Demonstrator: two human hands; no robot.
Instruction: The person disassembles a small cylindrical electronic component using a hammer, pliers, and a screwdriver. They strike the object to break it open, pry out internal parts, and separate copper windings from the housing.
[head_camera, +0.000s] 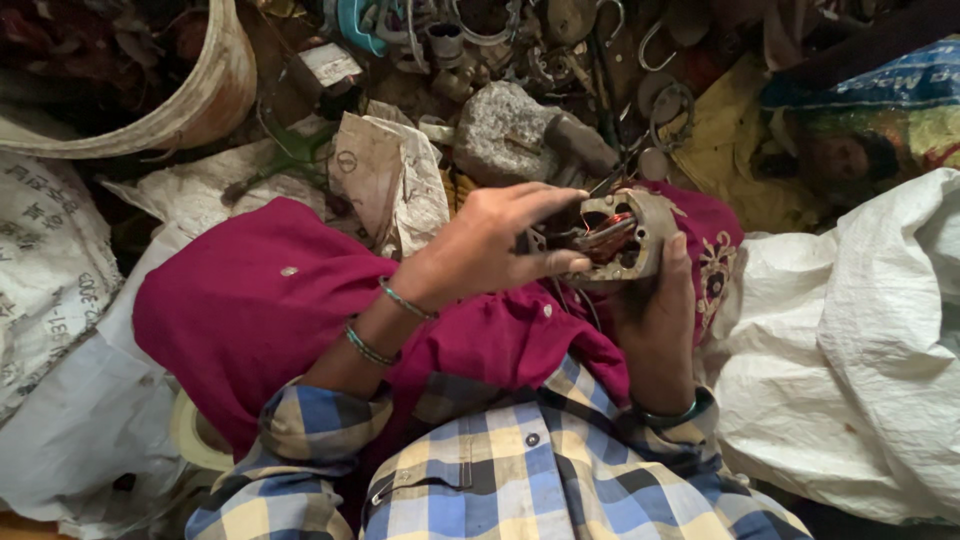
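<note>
Small motor core (622, 237), copper windings exposed, held above the magenta cloth (260, 300) on the lap: right hand (655, 320) cups it from beneath, left hand (480, 250) pinches its near edge; best kept braced while fingertips pull the wire.

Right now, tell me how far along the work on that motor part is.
Done: the metal motor part is off the scrap pile and held over the lap. In hand: the right hand grips it from below while the left hand reaches into its open face. Left: the copper winding sits inside, not pulled out.
</note>
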